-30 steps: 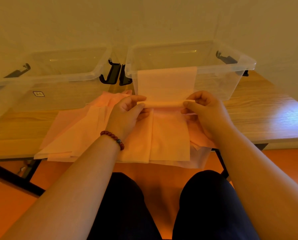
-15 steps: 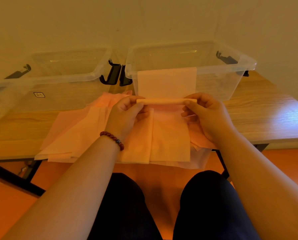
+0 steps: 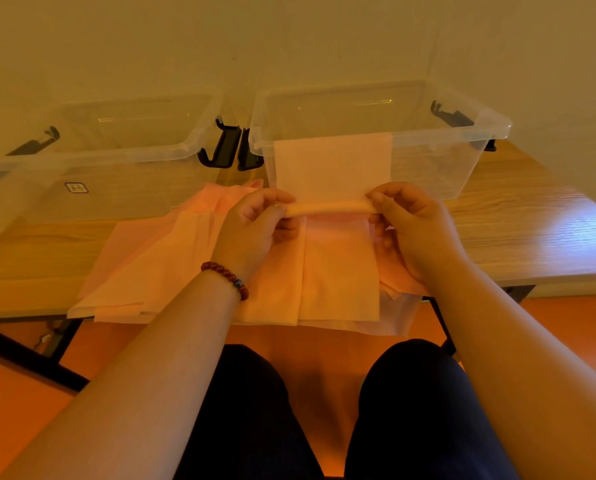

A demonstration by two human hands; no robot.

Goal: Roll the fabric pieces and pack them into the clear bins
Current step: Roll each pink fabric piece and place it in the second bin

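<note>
Fingers [image 3: 266, 199] of left hand [image 3: 251, 235], right hand [image 3: 416, 228] round fabric roll [image 3: 327, 208], ends hidden

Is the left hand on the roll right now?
Touching. The head view shows the left hand pinching the roll at its left end, between thumb and fingers.

Pale fabric sheet [image 3: 332, 168], lower edge rolled, upright before right clear bin [image 3: 428, 168]
</note>
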